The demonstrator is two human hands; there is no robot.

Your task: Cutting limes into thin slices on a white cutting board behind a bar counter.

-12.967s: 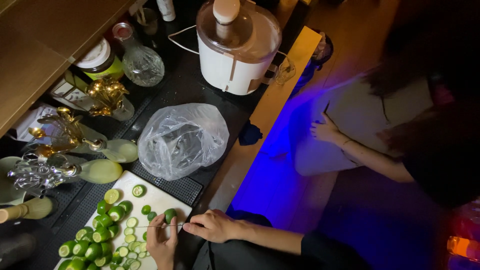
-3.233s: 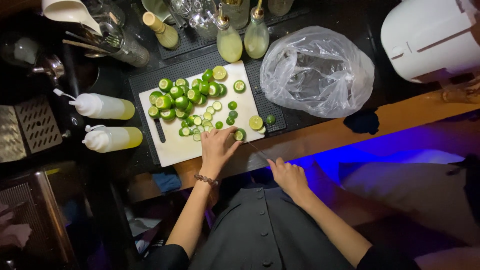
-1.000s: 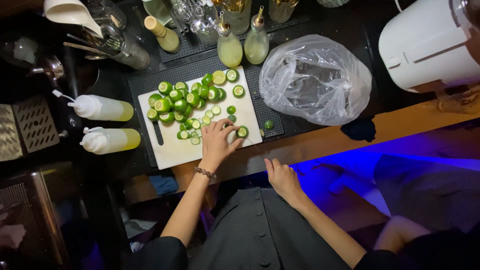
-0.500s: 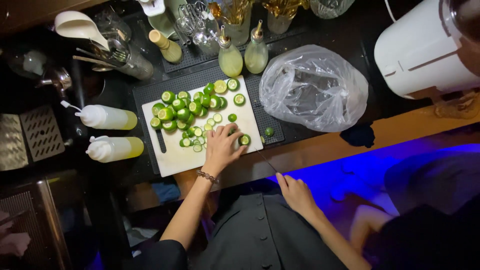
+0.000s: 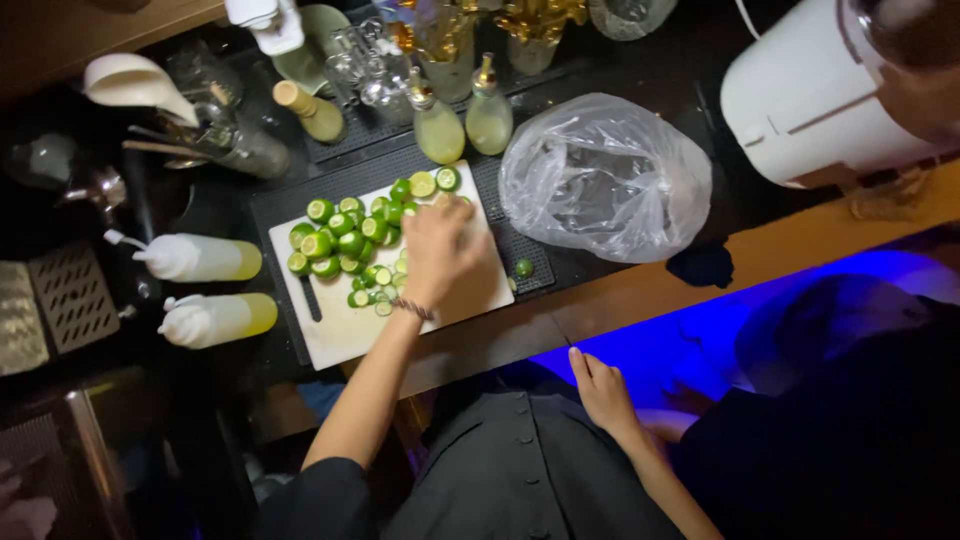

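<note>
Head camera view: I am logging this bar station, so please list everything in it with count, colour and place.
Cutting board: one, white, centre, on a black mat.
Lime halves: many, green, piled on the board's far left part; small slices nearer the hand.
Loose lime: one, green, on the mat right of the board.
Plastic bag: one, clear, crumpled, right of the board.
Squeeze bottles: two, pale yellow, lying left of the board.
Pourer bottles: two, yellowish, behind the board.
Appliance: one, white, top right.
Left hand: over the board, on the limes.
Right hand: at the wooden counter edge, apparently empty.
</note>
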